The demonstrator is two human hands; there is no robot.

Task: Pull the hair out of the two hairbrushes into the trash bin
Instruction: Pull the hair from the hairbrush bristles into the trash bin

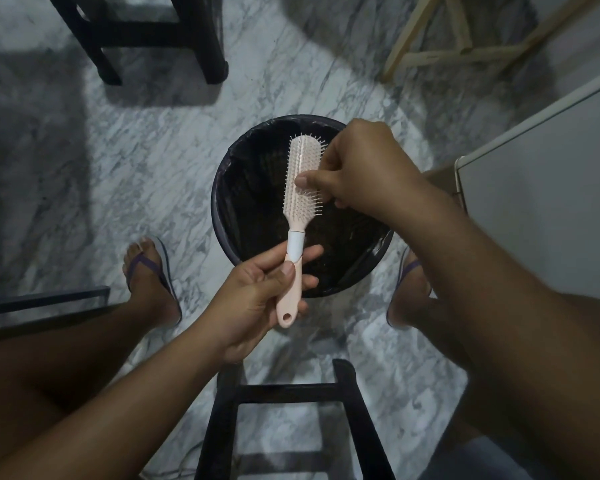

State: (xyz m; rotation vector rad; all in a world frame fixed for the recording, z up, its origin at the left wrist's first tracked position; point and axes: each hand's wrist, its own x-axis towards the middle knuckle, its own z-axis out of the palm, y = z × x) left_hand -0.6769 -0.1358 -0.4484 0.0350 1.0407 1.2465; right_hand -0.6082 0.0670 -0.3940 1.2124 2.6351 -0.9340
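A pale pink hairbrush (300,188) with a white collar is held upright over a round trash bin (222,188) lined with a black bag. My left hand (257,299) grips the brush by its handle. My right hand (357,168) rests against the right side of the bristles, thumb and fingers pinched among them. Whether any hair is between the fingers is too fine to tell. Only one brush is in view.
The bin stands on a grey marble floor between my two feet in purple sandals (153,271). A black stool (291,410) is just below my hands, another black stool (146,32) stands beyond the bin, a wooden frame (465,43) lies top right, and a white cabinet (541,188) is at the right.
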